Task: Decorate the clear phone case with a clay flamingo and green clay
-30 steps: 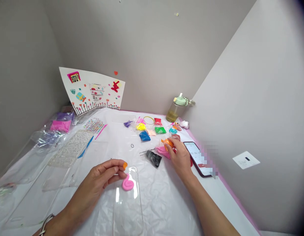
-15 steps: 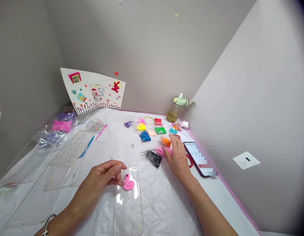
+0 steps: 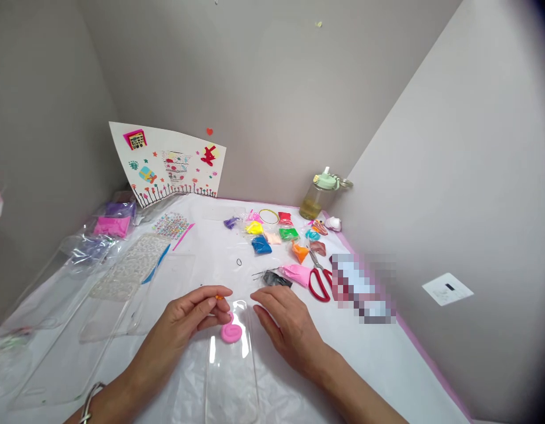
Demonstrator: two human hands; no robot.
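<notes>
My left hand [image 3: 195, 309] pinches a small bit of orange clay [image 3: 219, 297] between thumb and fingertips. Just below those fingers, a pink clay flamingo [image 3: 231, 333] lies near the top of a clear phone case [image 3: 231, 377]; its head is partly hidden by my fingers. My right hand [image 3: 285, 318] hovers to the right of the case, holding nothing visible, fingers bent and thumb apart from them. Beyond it lie a bag of black clay [image 3: 276, 278], a bag of pink clay [image 3: 296, 274], red-handled scissors [image 3: 319, 282] and a bag of orange clay [image 3: 299, 252].
Several clay packets, including a blue one [image 3: 261, 245], lie farther back. A water bottle [image 3: 315, 197] stands by the wall. Beads [image 3: 170, 225] and more clear cases [image 3: 65, 353] are at left. A phone [image 3: 365, 291], partly blurred out, lies right. A decorated sheet [image 3: 166, 162] leans behind.
My right hand has come back from the scissors and clay bags toward the phone case, uncovering the scissors. My left fingers have shifted slightly over the flamingo's head.
</notes>
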